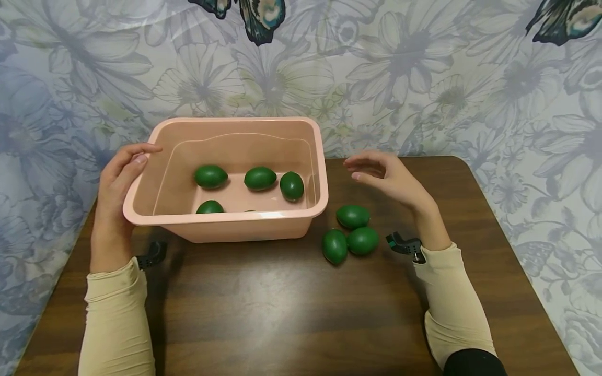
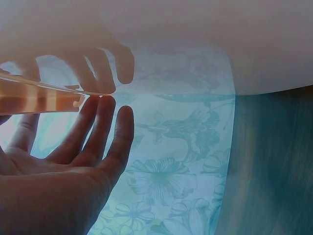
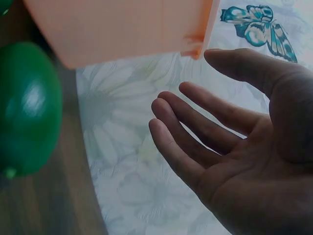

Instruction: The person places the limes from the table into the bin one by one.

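A pale pink plastic tub (image 1: 254, 228) stands at the back of the table, its open top facing me, with several glossy green limes (image 1: 211, 177) inside, some partly hidden by the front rim. My left hand (image 1: 115, 193) holds the tub's left rim between thumb and fingers; in the left wrist view its fingers (image 2: 105, 125) reach up against the outer wall. Right of the tub, my right hand (image 1: 388, 177) hovers with relaxed fingers and an empty palm. Just below it lie three more limes (image 1: 352, 216) close together on the table; one lime (image 3: 29, 107) looms large in the right wrist view.
The dark brown wooden table (image 1: 263, 313) runs back to a wall covering (image 1: 404, 68) with grey flowers and dark butterflies. Black straps (image 1: 406, 246) sit at both wrists, by the cream sleeves.
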The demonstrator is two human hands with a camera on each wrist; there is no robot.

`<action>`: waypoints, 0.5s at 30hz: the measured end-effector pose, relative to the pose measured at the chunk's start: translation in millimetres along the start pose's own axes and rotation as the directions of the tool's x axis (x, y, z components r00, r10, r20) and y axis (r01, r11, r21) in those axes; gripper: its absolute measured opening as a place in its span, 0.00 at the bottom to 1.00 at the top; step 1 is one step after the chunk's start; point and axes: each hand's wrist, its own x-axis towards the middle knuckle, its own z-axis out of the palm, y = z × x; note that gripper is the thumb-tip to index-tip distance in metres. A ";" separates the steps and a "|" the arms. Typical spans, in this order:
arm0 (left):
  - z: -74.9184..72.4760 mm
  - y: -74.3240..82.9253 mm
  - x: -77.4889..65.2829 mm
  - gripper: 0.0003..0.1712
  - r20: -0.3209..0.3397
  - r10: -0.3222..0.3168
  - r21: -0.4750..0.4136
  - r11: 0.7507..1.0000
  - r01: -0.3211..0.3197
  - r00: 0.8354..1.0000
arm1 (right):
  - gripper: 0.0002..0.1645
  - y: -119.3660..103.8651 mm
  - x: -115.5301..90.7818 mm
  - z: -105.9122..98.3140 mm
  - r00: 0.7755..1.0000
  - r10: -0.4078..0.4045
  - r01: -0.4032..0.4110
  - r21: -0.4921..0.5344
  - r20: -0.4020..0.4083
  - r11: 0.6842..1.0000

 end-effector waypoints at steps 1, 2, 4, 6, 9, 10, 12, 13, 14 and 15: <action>-0.6 -0.1 -0.2 0.21 0.001 -0.001 -0.005 1.000 0.001 1.000 | 0.24 1.8 -2.2 -1.3 1.000 0.009 -0.009 0.001 0.006 1.000; -1.0 -0.1 -0.3 0.21 0.002 -0.001 -0.008 1.000 0.001 1.000 | 0.24 3.5 -4.2 -2.5 1.000 0.018 -0.018 0.002 0.010 1.000; -1.2 0.0 -0.9 0.21 -0.003 -0.002 0.002 1.000 0.002 1.000 | 0.25 5.9 -7.7 -4.1 0.999 0.032 -0.033 0.021 0.017 0.999; -1.3 0.2 -1.5 0.21 -0.010 -0.005 0.013 1.000 0.005 1.000 | 0.25 8.8 -10.8 -5.6 0.999 0.043 -0.044 0.033 0.026 0.998; -0.4 0.7 -1.8 0.21 -0.020 -0.009 0.037 0.999 0.010 1.000 | 0.26 13.5 -14.9 -7.3 0.997 0.041 -0.044 0.040 0.058 0.998; -0.3 0.5 -1.7 0.21 -0.021 -0.008 0.040 0.999 0.009 1.000 | 0.26 15.9 -16.2 -7.9 0.997 0.041 -0.044 0.041 0.072 0.998; 0.2 0.6 -1.4 0.21 -0.022 -0.009 0.044 0.999 0.010 1.000 | 0.26 21.5 -18.2 -9.0 0.994 0.037 -0.041 0.036 0.104 0.998; 0.4 0.5 -1.1 0.21 -0.023 -0.009 0.042 0.999 0.010 1.000 | 0.26 24.6 -18.7 -9.4 0.992 0.038 -0.043 0.036 0.123 0.998; 0.6 0.5 -0.7 0.21 -0.022 -0.008 0.041 0.999 0.009 1.000 | 0.26 28.1 -19.0 -9.6 0.989 0.041 -0.047 0.038 0.143 0.998; 0.9 0.6 -0.4 0.21 -0.022 -0.007 0.041 0.999 0.008 1.000 | 0.26 31.7 -19.0 -9.8 0.986 0.045 -0.052 0.036 0.161 0.998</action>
